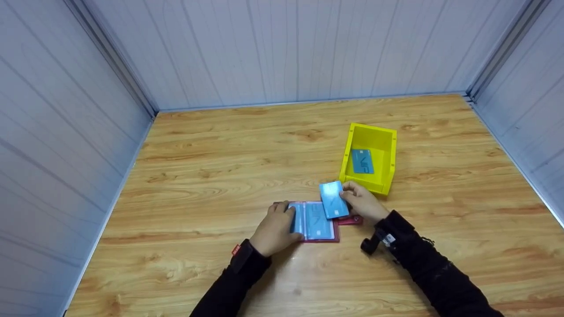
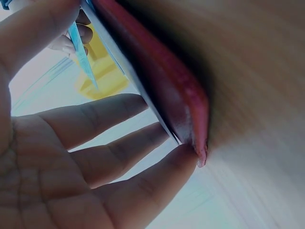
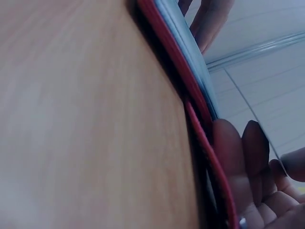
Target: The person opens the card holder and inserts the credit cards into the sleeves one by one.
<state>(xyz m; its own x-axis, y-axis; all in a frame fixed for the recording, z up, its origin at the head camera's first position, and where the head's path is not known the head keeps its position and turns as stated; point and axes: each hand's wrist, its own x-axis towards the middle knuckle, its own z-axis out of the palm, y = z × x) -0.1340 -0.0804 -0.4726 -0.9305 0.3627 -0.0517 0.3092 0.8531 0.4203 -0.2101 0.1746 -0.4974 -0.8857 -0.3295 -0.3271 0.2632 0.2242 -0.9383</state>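
A red card holder [image 1: 337, 234] lies open on the table, with blue cards [image 1: 318, 222] showing in its clear sleeves. My left hand [image 1: 275, 226] grips its left part, thumb at the near edge and fingertips at the far edge. In the left wrist view, those fingertips touch the edges of the sleeves and the red cover [image 2: 202, 112]. My right hand [image 1: 363, 202] pinches a loose blue card [image 1: 334, 199] by its right edge, tilted above the holder's right corner. From the right wrist, this card [image 3: 255, 114] appears as a thin edge between thumb and fingers.
Just beyond my right hand stands a yellow bin [image 1: 387, 180]. Inside it lies another blue card [image 1: 362, 161]. A red strap with a snap [image 1: 351, 220] sticks out from the holder's right side. Pale panel walls [image 1: 282, 53] enclose the wooden table [image 1: 211, 158] at the back and sides.
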